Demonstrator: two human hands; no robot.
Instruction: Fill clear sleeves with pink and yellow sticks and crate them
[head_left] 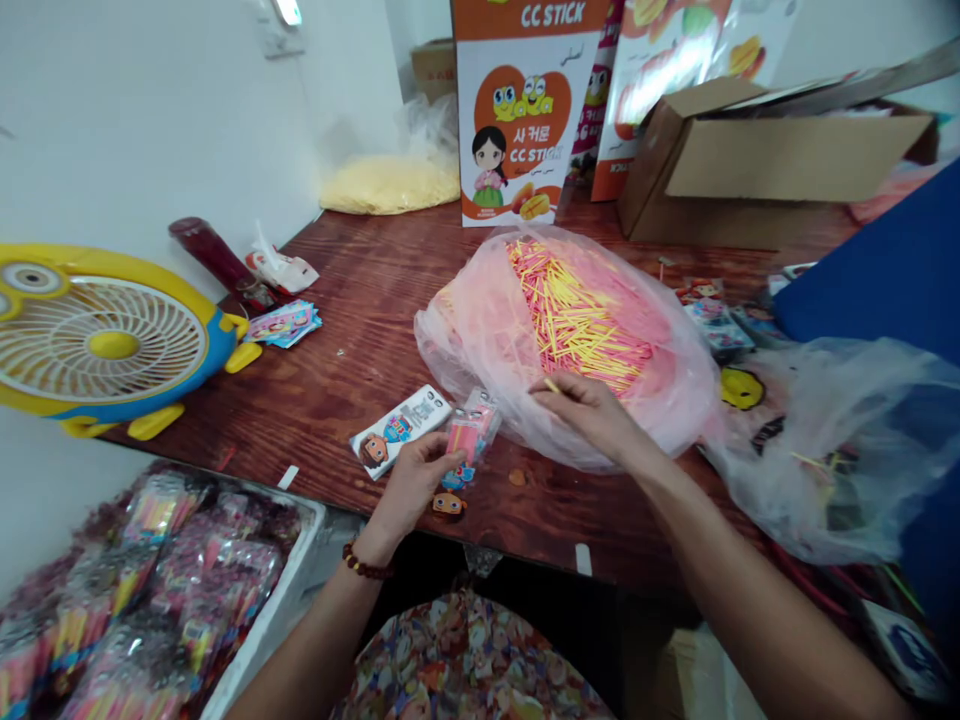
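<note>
From where I stand, the big lettering is on the box [510, 110] at the back of the table [360, 290]: "CC STICK" along the top and again lower down, with Korean characters above the lower line and smaller Arabic-looking script nearby. Beside it, another box [652, 90] shows mangoes, its print mostly lost to glare. The lettering on the pile of cards [401, 430] near the person is too small for me to read surely.

The bag [480, 300], thin and pale pink, lies open mid-table, heaped with yellow and pink sticks [570, 310]. At the person's lower left, the crate [311, 540], white-rimmed, is crowded with filled clear packs [157, 510]. The carton [787, 160] at the back right has its flaps up.

The left hand [420, 470] pinches a packet [466, 432] between thumb and fingers, just right of the cards and near the table's front edge. Pink sticks show through it; its long axis runs away from the person, the far end leaning right. The right hand [585, 405], fingers drawn together over the bag's near side, grips a yellow stick [552, 385], its visible end pointing left and slightly away.
</note>
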